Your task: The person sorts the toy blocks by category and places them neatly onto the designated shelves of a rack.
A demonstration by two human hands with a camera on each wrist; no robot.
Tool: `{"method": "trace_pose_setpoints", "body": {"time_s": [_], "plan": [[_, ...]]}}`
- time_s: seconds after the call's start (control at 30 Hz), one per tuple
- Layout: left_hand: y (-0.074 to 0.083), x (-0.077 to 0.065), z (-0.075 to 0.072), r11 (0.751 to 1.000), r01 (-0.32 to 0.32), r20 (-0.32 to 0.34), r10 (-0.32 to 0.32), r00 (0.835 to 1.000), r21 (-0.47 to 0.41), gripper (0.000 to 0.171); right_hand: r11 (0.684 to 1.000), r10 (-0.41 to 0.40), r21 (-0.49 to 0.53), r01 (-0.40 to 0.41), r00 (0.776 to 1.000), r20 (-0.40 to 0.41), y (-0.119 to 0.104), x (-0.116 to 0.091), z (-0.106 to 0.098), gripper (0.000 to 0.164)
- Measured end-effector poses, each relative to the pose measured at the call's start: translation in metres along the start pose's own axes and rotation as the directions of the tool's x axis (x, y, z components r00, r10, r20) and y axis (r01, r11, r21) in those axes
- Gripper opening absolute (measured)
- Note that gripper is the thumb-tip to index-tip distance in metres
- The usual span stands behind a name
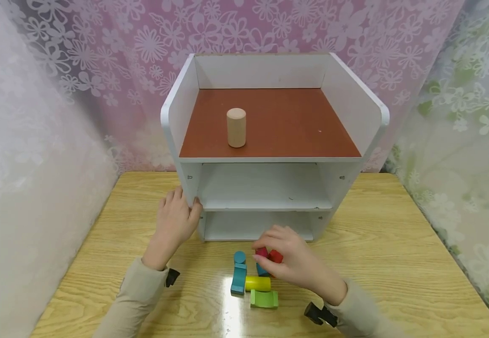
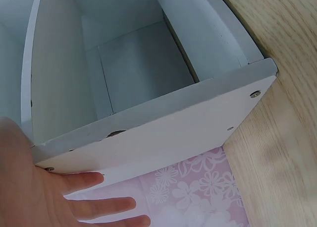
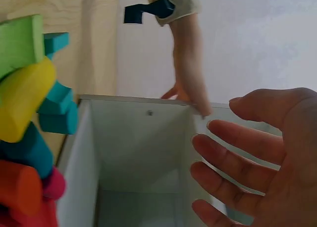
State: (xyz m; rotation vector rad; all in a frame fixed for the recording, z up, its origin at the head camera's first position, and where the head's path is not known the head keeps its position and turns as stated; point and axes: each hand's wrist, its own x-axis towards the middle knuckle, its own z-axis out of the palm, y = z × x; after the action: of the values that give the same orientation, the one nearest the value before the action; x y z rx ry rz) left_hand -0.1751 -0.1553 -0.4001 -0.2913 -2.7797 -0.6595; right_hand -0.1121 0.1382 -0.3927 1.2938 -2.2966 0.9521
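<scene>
A small white shelf unit [image 1: 265, 185] stands on the table, a wooden cylinder block [image 1: 236, 129] upright on its brown top. My left hand [image 1: 174, 218] holds the unit's left side panel, thumb over the front edge and fingers along the outside. Above the loose blocks, my right hand [image 1: 291, 258] is empty, its fingers loosely curved. Partly behind it are a magenta block [image 1: 262, 252], a red block [image 1: 275, 256] and a blue block [image 1: 262, 270]. Left of them lie a teal round block [image 1: 239, 257], a teal curved block [image 1: 238, 280], a yellow cylinder [image 1: 258, 283] and a green curved block [image 1: 264, 299].
The wooden table [image 1: 396, 263] extends on both sides of the unit. A patterned pink curtain [image 1: 244, 28] hangs behind it, with a pale curtain [image 1: 468, 155] at the right. Below the brown top, the unit has a middle compartment [image 1: 263, 185] and a bottom compartment [image 1: 253, 225].
</scene>
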Motion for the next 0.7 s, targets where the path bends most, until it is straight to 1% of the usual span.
{"method": "trace_pose_setpoints", "body": {"time_s": [0.2, 0.37, 0.5, 0.6, 0.7], "plan": [[0.001, -0.002, -0.001, 1.0, 0.004, 0.006, -0.004, 1.0, 0.004, 0.056, 0.999, 0.04, -0.013, -0.04, 0.997, 0.07, 0.005, -0.015, 0.018, 0.017], [0.002, -0.003, -0.001, 1.0, 0.004, 0.0, -0.004, 1.0, 0.002, 0.056, 0.997, 0.077, -0.04, -0.071, 0.982, 0.17, 0.008, -0.022, 0.027, 0.019], [0.002, -0.001, -0.001, 1.0, 0.007, 0.001, -0.007, 1.0, 0.008, 0.056, 0.991, 0.134, -0.062, -0.122, 0.958, 0.255, 0.01, -0.026, 0.033, 0.019], [0.002, -0.001, -0.002, 1.0, 0.012, 0.008, -0.012, 1.0, 0.009, 0.055, 0.981, 0.191, -0.083, -0.174, 0.931, 0.312, 0.011, -0.028, 0.036, 0.02], [0.002, -0.001, -0.002, 1.0, 0.019, 0.015, -0.019, 1.0, 0.004, 0.055, 0.972, 0.236, -0.097, -0.216, 0.906, 0.351, 0.011, -0.029, 0.038, 0.02]]}}
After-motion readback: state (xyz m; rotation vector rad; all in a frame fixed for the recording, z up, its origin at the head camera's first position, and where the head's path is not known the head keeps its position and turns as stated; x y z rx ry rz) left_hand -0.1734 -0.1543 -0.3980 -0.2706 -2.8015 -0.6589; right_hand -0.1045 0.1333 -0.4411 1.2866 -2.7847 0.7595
